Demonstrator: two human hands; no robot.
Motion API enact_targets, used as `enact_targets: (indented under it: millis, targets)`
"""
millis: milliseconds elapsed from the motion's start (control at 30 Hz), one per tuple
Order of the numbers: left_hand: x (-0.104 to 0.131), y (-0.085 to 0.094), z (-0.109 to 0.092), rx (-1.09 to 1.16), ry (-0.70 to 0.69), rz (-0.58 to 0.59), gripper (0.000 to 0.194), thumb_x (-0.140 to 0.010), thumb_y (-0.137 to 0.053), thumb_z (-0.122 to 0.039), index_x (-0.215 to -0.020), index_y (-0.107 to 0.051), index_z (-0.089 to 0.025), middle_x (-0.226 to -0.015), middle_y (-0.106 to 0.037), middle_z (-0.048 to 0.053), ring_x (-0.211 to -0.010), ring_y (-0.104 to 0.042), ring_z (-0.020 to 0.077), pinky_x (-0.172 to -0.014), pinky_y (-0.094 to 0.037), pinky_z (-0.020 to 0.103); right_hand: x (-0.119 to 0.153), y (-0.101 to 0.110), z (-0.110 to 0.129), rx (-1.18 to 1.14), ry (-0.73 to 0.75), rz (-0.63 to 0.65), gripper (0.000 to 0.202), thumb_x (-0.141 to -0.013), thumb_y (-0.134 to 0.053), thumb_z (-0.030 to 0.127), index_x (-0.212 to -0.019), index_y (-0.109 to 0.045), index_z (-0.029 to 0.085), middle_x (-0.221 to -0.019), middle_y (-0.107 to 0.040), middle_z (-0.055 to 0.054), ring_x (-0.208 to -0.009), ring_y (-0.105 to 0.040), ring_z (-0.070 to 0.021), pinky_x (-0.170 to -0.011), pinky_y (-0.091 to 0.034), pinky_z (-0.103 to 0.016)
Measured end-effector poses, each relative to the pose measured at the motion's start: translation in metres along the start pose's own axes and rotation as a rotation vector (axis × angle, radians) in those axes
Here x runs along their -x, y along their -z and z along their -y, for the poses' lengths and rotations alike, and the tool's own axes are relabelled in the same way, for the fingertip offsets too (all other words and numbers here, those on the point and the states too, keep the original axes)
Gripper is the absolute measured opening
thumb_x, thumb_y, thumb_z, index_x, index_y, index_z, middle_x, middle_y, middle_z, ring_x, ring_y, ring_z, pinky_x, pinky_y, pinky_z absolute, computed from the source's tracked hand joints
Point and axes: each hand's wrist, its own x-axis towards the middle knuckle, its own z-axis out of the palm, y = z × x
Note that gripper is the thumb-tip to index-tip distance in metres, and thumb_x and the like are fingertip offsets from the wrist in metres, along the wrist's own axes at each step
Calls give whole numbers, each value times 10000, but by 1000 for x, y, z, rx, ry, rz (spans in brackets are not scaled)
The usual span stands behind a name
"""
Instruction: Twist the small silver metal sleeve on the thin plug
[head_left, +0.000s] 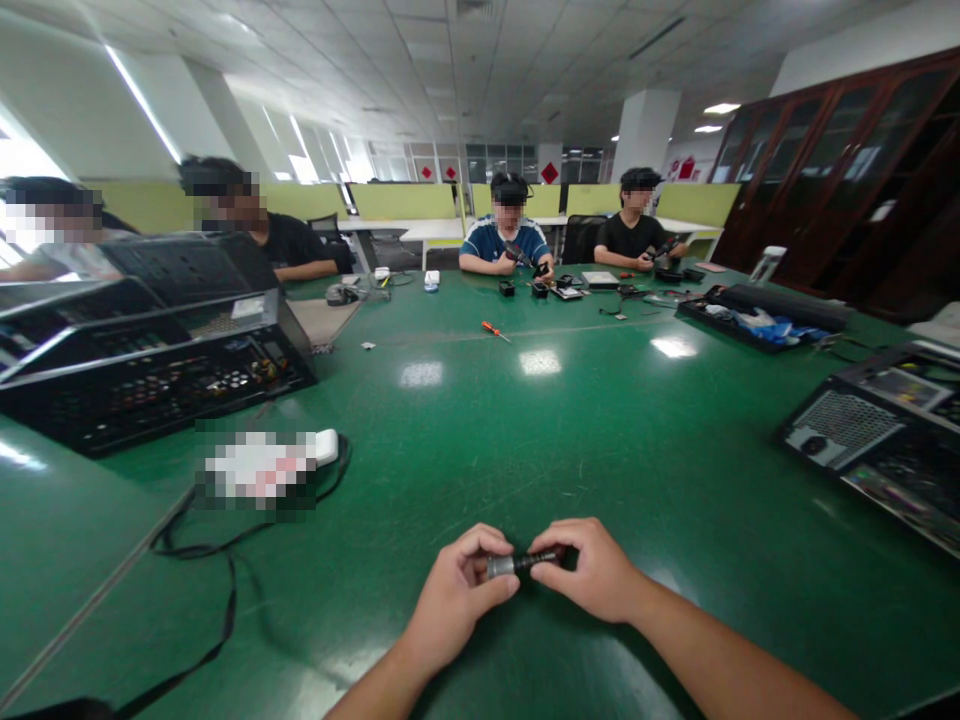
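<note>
Low over the green table (495, 440), both of my hands hold the ends of one short cylinder (501, 566), lying roughly level. Its left end is smooth silver-grey metal; the middle is black and ridged, and a dark reddish bit shows at the right. What kind of thing it is I cannot make out. My left hand (466, 585) is closed around the silver end, thumb in front. The fingers and thumb of my right hand (589, 570) pinch the dark end, and part of it is hidden there.
Opened computer cases stand at left (225, 370) and right (877, 430). A black strap (232, 590) trails by a blurred-out item on the left. Farther off lie an orange screwdriver (492, 328) and a black tray (750, 325). Several people sit around the table, some handling tools or parts.
</note>
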Motion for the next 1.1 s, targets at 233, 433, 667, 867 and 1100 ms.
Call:
enact_targets:
  millis: [233, 433, 667, 867, 1100]
  targets:
    - [-2, 1, 1, -6, -7, 5, 240, -675, -828, -224, -824, -652, -161, -858, -541, 11, -733, -500, 139, -638, -366, 239, 0, 1, 0, -2, -11, 10, 102, -764, -692, 218, -849, -745, 197, -738, -713, -17, -667, -629, -147, -649, -438, -241]
    - [-2, 2, 5, 2, -14, 6, 235, -672, -828, -208, -831, -659, -172, -854, -542, 8, -741, -499, 138, -642, -363, 238, 1, 0, -3, -1, -8, 9, 111, -763, -693, 220, -862, -738, 201, -754, -718, -13, -676, -633, -145, -658, -446, -240]
    - [-1, 1, 2, 5, -3, -5, 232, -667, -827, -190, -826, -660, -168, -855, -547, 10, -734, -500, 137, -641, -368, 237, 1, 4, -1, -6, -13, 19, 107, -761, -681, 204, -853, -733, 190, -746, -714, -18, -665, -632, -145, -655, -460, -236]
    - [-1, 1, 1, 0, 0, -4, 240, -661, -830, -206, -819, -653, -168, -853, -544, 6, -717, -495, 134, -630, -365, 235, 1, 6, 1, -5, -16, 21, 100, -759, -679, 197, -843, -732, 183, -743, -714, -20, -664, -631, -144, -653, -461, -234]
    - [-2, 0, 0, 1, -1, -11, 250, -659, -831, -204, -830, -652, -162, -859, -541, 13, -730, -498, 144, -636, -368, 242, 1, 9, 1, 12, -7, 20, 95, -765, -670, 191, -841, -727, 186, -737, -710, -20, -647, -629, -145, -643, -464, -239]
